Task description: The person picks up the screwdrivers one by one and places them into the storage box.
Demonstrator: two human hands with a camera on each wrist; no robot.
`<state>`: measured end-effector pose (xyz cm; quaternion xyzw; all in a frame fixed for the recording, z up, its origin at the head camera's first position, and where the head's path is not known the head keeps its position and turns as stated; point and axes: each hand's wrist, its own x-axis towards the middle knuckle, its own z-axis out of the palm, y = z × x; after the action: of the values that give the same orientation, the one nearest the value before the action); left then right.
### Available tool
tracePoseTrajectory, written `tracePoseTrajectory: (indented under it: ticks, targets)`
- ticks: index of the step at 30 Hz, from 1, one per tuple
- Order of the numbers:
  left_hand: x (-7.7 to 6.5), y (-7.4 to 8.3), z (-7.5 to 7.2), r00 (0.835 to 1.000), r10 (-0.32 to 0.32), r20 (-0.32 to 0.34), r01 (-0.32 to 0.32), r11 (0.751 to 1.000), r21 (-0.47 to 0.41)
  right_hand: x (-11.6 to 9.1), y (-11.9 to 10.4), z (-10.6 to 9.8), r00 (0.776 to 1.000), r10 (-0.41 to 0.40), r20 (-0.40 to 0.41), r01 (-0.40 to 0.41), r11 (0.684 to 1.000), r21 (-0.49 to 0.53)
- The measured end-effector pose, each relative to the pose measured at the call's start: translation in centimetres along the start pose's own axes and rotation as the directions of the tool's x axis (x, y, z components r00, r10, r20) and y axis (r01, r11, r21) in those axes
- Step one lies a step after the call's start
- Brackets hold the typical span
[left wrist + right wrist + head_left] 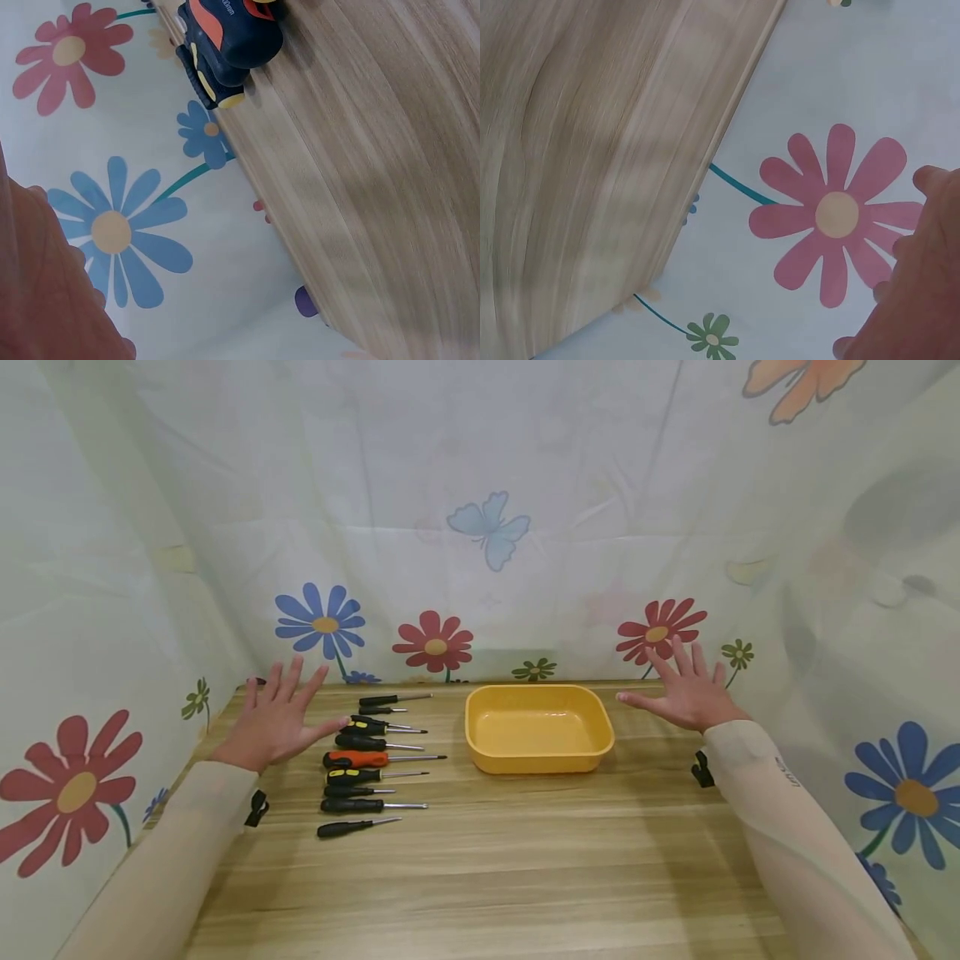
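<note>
Head view: on a pale wooden table with brown stripes (525, 860) lies a row of screwdrivers (360, 742) with fat, mostly black handles and thin, shiny metal rods. Call the row's middle, by the orange-and-black screwdriver (356, 760), the middle of a clock: the rods point about to three o'clock. I think they are stiff, a bit heavy for their size and hard to break, but might roll. The fat handle looks best to hold. Near three o'clock sits a shiny yellow box with round corners, maybe plastic (536, 764). It looks light and slippery; I'd hold its rim. My left hand (279, 720) is at ten o'clock; my right hand (686, 697) is past the box, near three. They're far apart, fingers spread, holding nothing. My left thumb overlaps a black-and-yellow handle (367, 727); I can't tell if they touch. The tips are too tiny to see well. The left wrist view cuts off the screwdrivers.
</note>
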<state>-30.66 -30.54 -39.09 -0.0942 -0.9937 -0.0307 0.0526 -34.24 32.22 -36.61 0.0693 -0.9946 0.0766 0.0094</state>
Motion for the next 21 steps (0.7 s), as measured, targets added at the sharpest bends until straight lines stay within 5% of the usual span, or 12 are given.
tracePoseTrajectory:
  ticks: [21]
  targets:
    - [0.07,-0.4,0.49,1.0,0.0,-0.021,-0.001,1.0,-0.028,0.27,0.16,-0.33,0.999,0.037,0.04,-0.038,0.999,0.02]
